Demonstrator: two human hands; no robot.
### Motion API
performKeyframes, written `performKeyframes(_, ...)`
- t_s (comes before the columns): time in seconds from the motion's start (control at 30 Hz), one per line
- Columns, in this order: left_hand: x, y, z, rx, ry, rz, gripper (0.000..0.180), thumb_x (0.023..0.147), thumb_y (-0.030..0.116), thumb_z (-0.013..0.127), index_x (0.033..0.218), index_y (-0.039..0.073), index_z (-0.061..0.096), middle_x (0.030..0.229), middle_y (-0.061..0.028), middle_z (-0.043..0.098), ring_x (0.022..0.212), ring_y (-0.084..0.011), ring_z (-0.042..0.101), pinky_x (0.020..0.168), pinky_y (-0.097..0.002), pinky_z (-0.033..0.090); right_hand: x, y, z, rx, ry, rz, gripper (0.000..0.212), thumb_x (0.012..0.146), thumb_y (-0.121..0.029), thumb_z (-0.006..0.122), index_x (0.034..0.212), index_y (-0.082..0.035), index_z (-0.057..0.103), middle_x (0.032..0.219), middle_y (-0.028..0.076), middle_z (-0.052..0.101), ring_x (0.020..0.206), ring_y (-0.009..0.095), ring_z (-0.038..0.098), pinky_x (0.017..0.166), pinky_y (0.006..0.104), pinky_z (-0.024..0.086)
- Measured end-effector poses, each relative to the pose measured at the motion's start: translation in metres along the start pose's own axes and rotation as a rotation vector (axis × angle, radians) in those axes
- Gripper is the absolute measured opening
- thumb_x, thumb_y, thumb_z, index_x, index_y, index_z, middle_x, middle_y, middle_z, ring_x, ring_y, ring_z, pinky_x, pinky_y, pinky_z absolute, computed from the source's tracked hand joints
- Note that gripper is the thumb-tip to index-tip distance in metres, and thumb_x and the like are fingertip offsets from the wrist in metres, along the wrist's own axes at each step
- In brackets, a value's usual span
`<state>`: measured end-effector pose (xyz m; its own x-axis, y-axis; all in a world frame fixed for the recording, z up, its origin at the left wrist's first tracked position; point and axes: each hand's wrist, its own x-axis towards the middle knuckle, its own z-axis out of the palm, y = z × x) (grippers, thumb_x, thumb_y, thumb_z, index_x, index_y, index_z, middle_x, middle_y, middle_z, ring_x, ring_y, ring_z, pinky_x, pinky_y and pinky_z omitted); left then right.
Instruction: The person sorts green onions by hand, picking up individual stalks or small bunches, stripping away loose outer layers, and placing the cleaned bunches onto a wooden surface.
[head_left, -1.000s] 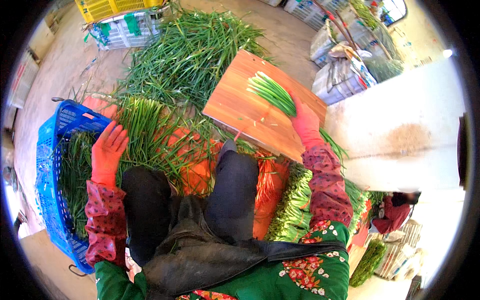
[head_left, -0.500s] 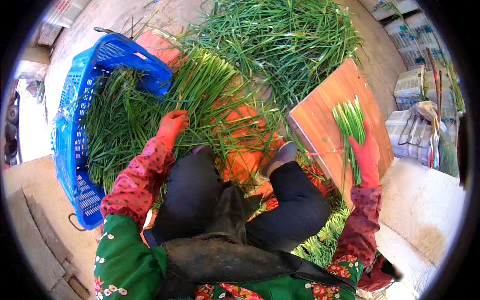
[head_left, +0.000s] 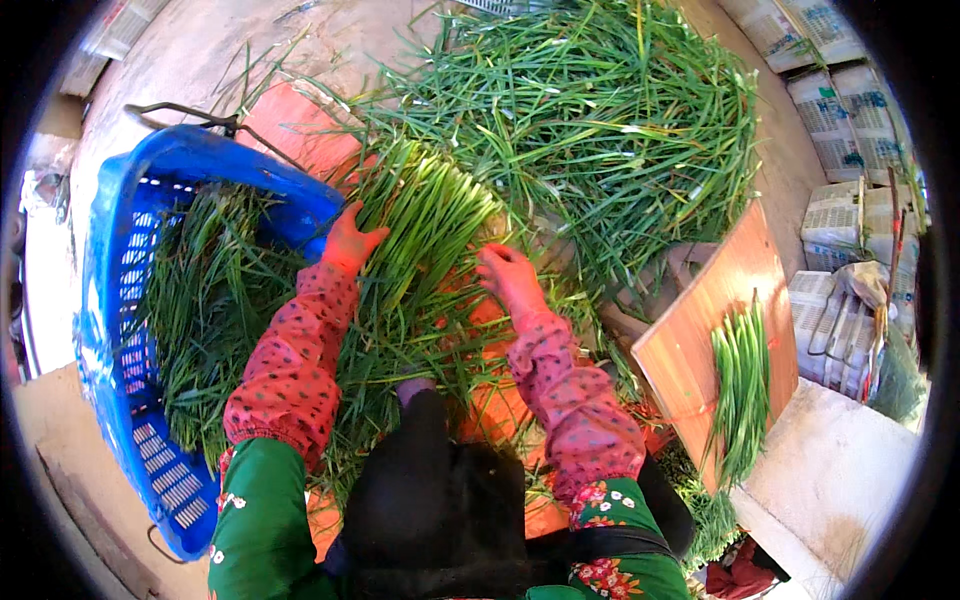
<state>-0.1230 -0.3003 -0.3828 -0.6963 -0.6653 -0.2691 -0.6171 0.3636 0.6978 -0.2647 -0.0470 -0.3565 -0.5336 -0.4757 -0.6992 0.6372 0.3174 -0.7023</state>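
Probably the chief risk is tangling: if the stalk bundle point(head_left: 430, 215) were pulled up quickly, the long blades below it could drag their neighbours along and spoil the neat row of ends. Squeezing harder from one side might also skew it. On the right, the small bunch point(head_left: 742, 370) lies on a wooden board point(head_left: 680, 345) that seems to slope — a knock could send it sliding.

The stalk bundle sits between the hands, just right of the blue basket point(head_left: 95, 290) and over an orange sheet point(head_left: 492, 405). It looks fresh and slender, pale yellow-green toward the ends, darker where the leaves spread. The hands are apart — the left hand point(head_left: 350, 245) has its thumb spread at the near-left side; the right hand point(head_left: 508, 275) bends its fingers beside the other side, and whether they pinch any blades I cannot tell.
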Motion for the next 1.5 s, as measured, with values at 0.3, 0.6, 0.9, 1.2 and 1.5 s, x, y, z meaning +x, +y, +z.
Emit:
performKeyframes(0.3,0.019,-0.031,0.046,-0.034,-0.306,-0.076,0.095,0.062,0.031,0.08,0.136,-0.003,0.032,0.126,-0.0236,0.051,0.117,-0.0314,0.05,0.098,-0.0369,0.039,0.078,0.014,0.067,0.231,0.0,-0.042,0.062,0.079,-0.031,0.07,0.127,0.0,0.044,0.118,0.011,0.054,0.103,0.021,0.054,0.079,0.033,0.048)
performKeyframes(0.6,-0.004,0.032,-0.017,-0.485,-0.472,-0.181,0.077,0.066,0.021,0.078,0.131,-0.001,0.042,0.115,-0.014,0.06,0.104,-0.0244,0.057,0.093,-0.0359,0.043,0.037,0.052,-0.005,0.214,0.061,0.135,0.04,0.077,-0.024,0.071,0.112,-0.005,0.061,0.098,0.004,0.066,0.083,0.016,0.061,0.075,0.03,0.047)
performKeyframes(0.9,-0.064,0.077,0.023,-0.075,-0.078,0.286,0.046,0.076,0.022,0.07,0.117,0.006,0.057,0.118,-0.015,0.058,0.106,-0.0271,0.057,0.091,-0.0357,0.045,-0.013,0.071,-0.025,0.125,0.221,0.092,0.035,0.079,-0.025,0.069,0.107,-0.006,0.06,0.082,0.0,0.061,0.064,0.009,0.053,0.052,0.0227,0.04)
performKeyframes(1.2,-0.07,0.034,0.104,0.232,-0.224,0.376,0.049,0.077,0.019,0.064,0.124,0.012,0.051,0.123,-0.018,0.052,0.11,-0.0362,0.051,0.093,-0.0424,0.043,-0.058,0.1,-0.056,0.205,0.214,0.089,0.033,0.085,-0.02,0.061,0.116,-0.012,0.058,0.085,-0.002,0.065,0.06,0.004,0.049,0.048,0.0183,0.032)
performKeyframes(1.5,-0.118,0.112,0.101,-0.094,-0.297,0.639,0.045,0.078,0.013,0.066,0.12,0.004,0.055,0.097,-0.015,0.063,0.084,-0.0322,0.061,0.077,-0.0381,0.049,-0.083,0.065,-0.045,0.337,0.213,0.007,0.024,0.09,-0.022,0.058,0.11,-0.01,0.064,0.091,0.003,0.064,0.075,0.01,0.062,0.054,0.0219,0.047)
